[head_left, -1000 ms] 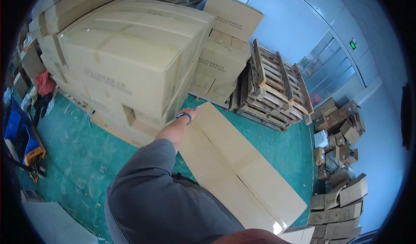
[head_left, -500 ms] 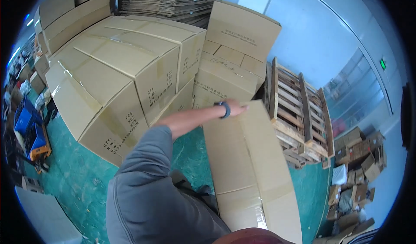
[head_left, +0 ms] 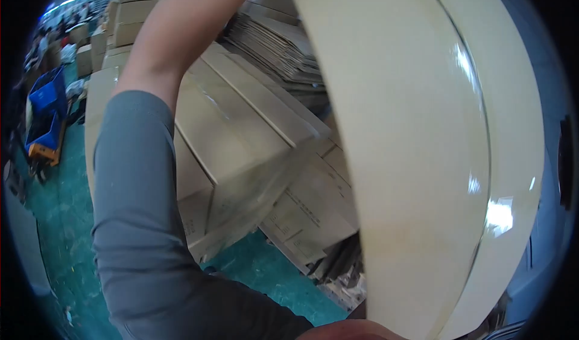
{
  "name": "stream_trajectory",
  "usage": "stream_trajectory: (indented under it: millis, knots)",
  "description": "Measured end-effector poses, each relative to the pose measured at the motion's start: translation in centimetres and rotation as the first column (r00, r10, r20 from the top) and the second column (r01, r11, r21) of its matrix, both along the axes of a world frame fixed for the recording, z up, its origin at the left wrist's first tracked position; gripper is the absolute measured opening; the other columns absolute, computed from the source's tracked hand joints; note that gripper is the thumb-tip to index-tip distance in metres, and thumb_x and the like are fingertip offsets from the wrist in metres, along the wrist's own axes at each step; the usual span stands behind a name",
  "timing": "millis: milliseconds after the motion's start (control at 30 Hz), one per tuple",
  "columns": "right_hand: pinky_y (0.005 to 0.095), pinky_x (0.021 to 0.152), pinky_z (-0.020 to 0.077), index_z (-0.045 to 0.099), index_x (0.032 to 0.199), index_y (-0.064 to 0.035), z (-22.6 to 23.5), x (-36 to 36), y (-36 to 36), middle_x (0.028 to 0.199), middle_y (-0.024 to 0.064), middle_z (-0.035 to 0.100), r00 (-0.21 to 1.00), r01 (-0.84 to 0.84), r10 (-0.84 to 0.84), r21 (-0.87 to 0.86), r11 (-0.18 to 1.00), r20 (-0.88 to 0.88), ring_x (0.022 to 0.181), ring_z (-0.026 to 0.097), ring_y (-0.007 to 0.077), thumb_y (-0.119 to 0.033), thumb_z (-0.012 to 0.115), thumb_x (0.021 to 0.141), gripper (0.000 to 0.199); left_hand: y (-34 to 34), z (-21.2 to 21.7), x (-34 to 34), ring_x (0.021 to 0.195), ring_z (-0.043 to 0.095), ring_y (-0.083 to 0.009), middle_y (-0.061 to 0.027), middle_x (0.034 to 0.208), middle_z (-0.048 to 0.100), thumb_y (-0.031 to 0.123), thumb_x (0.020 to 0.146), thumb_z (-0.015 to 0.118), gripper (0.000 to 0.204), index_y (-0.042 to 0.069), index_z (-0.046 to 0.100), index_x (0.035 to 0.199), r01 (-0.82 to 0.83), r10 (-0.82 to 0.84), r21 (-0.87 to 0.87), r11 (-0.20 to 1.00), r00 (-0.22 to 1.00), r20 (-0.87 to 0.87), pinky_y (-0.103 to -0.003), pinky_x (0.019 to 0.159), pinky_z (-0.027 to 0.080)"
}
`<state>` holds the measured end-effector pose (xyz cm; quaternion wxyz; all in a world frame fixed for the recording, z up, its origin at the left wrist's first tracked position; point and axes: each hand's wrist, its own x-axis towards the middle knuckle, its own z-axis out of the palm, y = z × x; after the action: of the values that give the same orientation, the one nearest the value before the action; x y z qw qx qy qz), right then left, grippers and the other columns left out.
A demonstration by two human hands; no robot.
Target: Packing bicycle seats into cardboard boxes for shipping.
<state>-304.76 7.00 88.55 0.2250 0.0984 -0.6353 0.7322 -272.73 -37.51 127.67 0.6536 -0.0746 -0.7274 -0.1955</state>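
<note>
A large taped cardboard box (head_left: 410,147) fills the right half of the view, raised close in front of me. Clear tape runs along its seam and catches the light. My left arm (head_left: 139,171), in a grey sleeve, reaches up past the top edge beside the box's left side. My left hand is beyond the picture's edge, so its grip does not show. My right hand is out of the picture too, perhaps behind the box. Left of the raised box stand big closed cartons (head_left: 235,135), side by side and partly covered by my arm.
Flattened cardboard (head_left: 271,50) is piled behind the cartons. A lower carton (head_left: 313,207) stands beyond the green floor (head_left: 271,273), near a wooden pallet (head_left: 344,264) mostly behind the raised box. Blue crates (head_left: 47,108) sit on an orange pallet truck (head_left: 45,153) at far left.
The taped box has risen from low in front of me to fill the right side. My left arm has swung upward, taking its hand out of view. The view has turned.
</note>
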Motion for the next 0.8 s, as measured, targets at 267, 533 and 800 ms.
stream_trajectory:
  millis: [267, 533, 800]
  knots:
    - [0.0452, 0.132, 0.0284, 0.029, 0.175, -0.0077, 3.1, -9.3, -27.5, 0.177, 0.0173, 0.035, 0.938, -0.337, 0.337, 0.021, 0.941, -0.084, 0.161, 0.037, 0.0308, -0.076, 0.035, 0.111, 0.093, -20.1, -14.6, -13.8, 0.160, 0.035, -0.0482, -0.0359, 0.169, 0.040, 0.081, 0.101, 0.046, 0.102, 0.004, 0.041, 0.168, -0.165, 0.154, 0.333, 0.928, 0.986, 0.059, -0.057, 0.130, 0.029]
    - [0.0471, 0.137, 0.0102, 0.013, 0.177, -0.0065, -2.1, -23.0, -47.6, 0.185, 0.0152, 0.016, 0.532, -0.825, 0.840, -0.161, 0.542, 0.104, 0.170, 0.014, 0.0311, -0.083, 0.039, 0.105, 0.108, -22.9, -40.8, -14.5, 0.169, 0.005, -0.0485, -0.0312, 0.181, 0.011, 0.066, 0.107, 0.052, 0.101, -0.001, 0.017, 0.174, -0.096, 0.005, 0.588, 0.803, 0.988, 0.155, -0.058, 0.136, 0.008]
    - [0.0539, 0.135, 0.0147, 0.006, 0.178, -0.0092, -7.3, -28.7, -57.4, 0.184, 0.0127, 0.014, 0.667, -0.678, 0.708, 0.584, 0.446, 0.234, 0.168, 0.018, 0.0288, -0.085, 0.044, 0.103, 0.113, -29.6, -50.6, -15.5, 0.166, 0.021, -0.0491, -0.0433, 0.173, 0.019, 0.058, 0.093, 0.080, 0.130, -0.016, 0.003, 0.167, -0.513, 0.031, 0.546, 0.662, 0.747, 0.664, -0.056, 0.136, 0.019]
